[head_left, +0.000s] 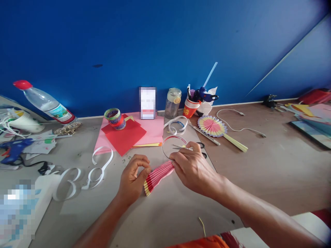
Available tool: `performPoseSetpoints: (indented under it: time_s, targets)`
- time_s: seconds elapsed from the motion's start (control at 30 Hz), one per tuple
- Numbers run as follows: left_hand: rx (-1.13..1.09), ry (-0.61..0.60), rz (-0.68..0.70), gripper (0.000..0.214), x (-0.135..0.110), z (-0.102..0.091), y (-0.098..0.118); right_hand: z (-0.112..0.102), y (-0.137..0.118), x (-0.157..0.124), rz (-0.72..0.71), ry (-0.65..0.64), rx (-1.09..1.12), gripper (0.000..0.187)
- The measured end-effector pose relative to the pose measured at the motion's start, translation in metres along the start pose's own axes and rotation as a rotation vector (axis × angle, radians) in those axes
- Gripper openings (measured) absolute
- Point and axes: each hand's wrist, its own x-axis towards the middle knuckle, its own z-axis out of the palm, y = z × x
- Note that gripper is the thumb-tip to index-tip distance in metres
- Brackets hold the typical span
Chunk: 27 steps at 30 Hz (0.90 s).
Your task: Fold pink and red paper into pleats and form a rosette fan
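Note:
A pleated paper strip (pixel 159 176), pink with red and yellow bands at one end, lies folded accordion-style on the table between my hands. My right hand (pixel 192 168) grips the near rim of a thin roll of tape (pixel 163 144) with red print inside. The strip's right end runs beneath those fingers, and whether they also press on it is hidden. At the banded end, my left hand (pixel 134 177) has its fingers curled and thumb against forefinger; I cannot make out what is in that pinch. Behind the right hand lie scissors (pixel 203 145), partly covered.
A round pleated fan (pixel 212 125) with a yellow handle lies to the right, beside a white pen (pixel 205 134). Coloured paper (pixel 124 136) bears stacked tape rolls (pixel 115 119). Curled white strips (pixel 97 175), a bottle (pixel 49 105) and a blue glue gun (pixel 17 150) are left.

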Motion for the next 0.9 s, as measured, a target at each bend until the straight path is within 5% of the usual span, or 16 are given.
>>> performPoseSetpoints:
  time_s: [0.9]
  targets:
    - [0.079, -0.073, 0.032, 0.005, -0.004, 0.001, 0.002, 0.005, -0.017, 0.002, 0.096, 0.032, 0.122, 0.020]
